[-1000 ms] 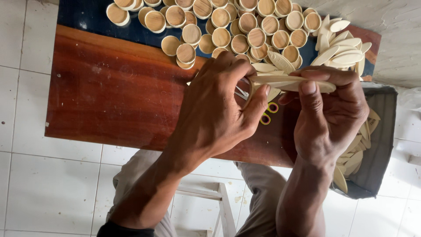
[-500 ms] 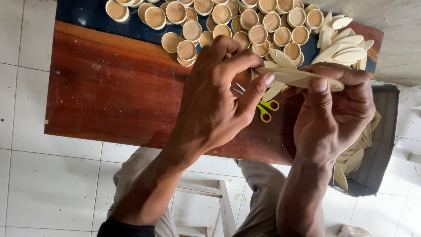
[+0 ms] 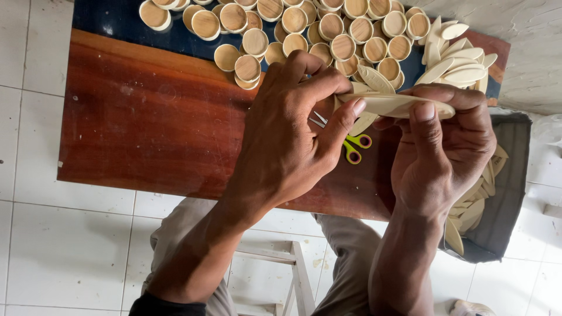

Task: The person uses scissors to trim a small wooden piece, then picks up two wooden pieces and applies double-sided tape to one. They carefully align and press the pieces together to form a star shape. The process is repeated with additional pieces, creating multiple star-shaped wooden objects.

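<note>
Above board's near edge [image 3: 175,181]: left hand [image 3: 287,140], right hand [image 3: 445,146] pinch leaf-shaped piece [image 3: 392,105].

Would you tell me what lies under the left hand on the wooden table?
Under the left hand, small scissors show only their yellow-green handles and part of the blades on the table; the blade tips are covered.

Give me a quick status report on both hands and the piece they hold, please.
Left hand and right hand both pinching one pale leaf-shaped wooden piece above the red-brown table. Scissors beneath, partly hidden. Round wooden caps behind, clear of the hands.
</note>
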